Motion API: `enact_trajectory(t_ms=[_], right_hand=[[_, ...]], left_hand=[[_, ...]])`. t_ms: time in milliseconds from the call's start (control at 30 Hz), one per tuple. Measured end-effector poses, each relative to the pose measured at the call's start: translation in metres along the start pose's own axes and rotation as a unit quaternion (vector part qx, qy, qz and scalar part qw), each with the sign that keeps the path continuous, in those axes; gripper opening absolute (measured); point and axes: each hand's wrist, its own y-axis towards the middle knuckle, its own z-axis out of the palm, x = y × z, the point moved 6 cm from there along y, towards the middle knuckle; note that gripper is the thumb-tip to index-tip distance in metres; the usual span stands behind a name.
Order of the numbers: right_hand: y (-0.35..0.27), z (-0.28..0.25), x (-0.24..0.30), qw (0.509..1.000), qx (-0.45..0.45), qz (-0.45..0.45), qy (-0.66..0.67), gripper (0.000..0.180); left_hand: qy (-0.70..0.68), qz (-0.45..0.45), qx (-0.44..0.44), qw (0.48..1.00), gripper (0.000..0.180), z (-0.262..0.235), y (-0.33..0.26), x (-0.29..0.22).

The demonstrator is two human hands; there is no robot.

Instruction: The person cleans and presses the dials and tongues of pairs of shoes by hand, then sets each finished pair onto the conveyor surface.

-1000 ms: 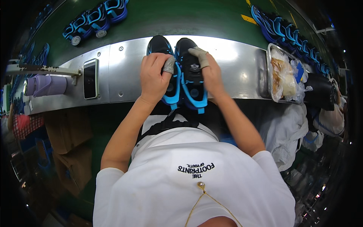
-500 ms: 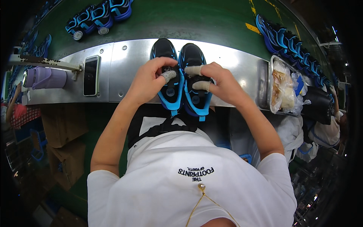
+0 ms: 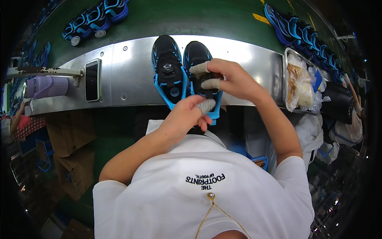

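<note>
Background: green work surface (image 3: pixel 199 20) behind a curved steel ledge (image 3: pixel 135 75), with shoe rows (image 3: pixel 95 20) at upper left and upper right.
Ledge, left end: lilac bottle (image 3: pixel 51 86) lying sideways; phone (image 3: pixel 92 79) to its right.
Left shoe (image 3: pixel 167 55): black and blue, toe pointing away, on the ledge, uncovered by either hand.
Left hand (image 3: pixel 185 117): fingers curled, one digit grey-sleeved, at the right shoe's heel end; whether it pinches anything cannot be told.
Right shoe (image 3: pixel 197 51): beside its mate, its upper beneath the right hand's fingertips.
Right hand (image 3: pixel 238 79): two beige-sleeved digits spread with a gap over the upper; any pinch cannot be told.
Ledge, right end: metal tray (image 3: pixel 285 83) holding bagged food (image 3: pixel 302 85).
Change: half a second earlier, the left hand covered the left shoe's upper; the right hand remains over the right shoe.
</note>
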Motion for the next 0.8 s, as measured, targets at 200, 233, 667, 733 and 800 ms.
enact_trajectory(t_ms=[200,233,667,733,800], right_hand=[[-0.006,-0.003,0.002,0.999,-0.035,0.033,0.016,0.046],[-0.005,-0.001,-0.002,0.993,0.006,0.023,0.113,0.048],[-0.003,0.004,-0.011,0.999,-0.022,-0.029,0.009,0.042],[-0.006,0.006,-0.003,0.989,-0.095,-0.027,-0.110,0.038],[-0.007,0.002,-0.001,0.989,-0.112,-0.028,-0.088,0.038]], left_hand=[[-0.153,0.100,-0.075,0.980,0.029,0.009,0.003,-0.009],[-0.156,0.117,-0.101,0.976,0.029,0.008,0.003,-0.009],[-0.161,0.083,-0.086,0.980,0.029,0.019,0.018,-0.004],[-0.158,0.106,-0.097,0.977,0.029,0.016,0.019,-0.004],[-0.134,0.112,-0.116,0.978,0.029,0.016,0.019,-0.005]])
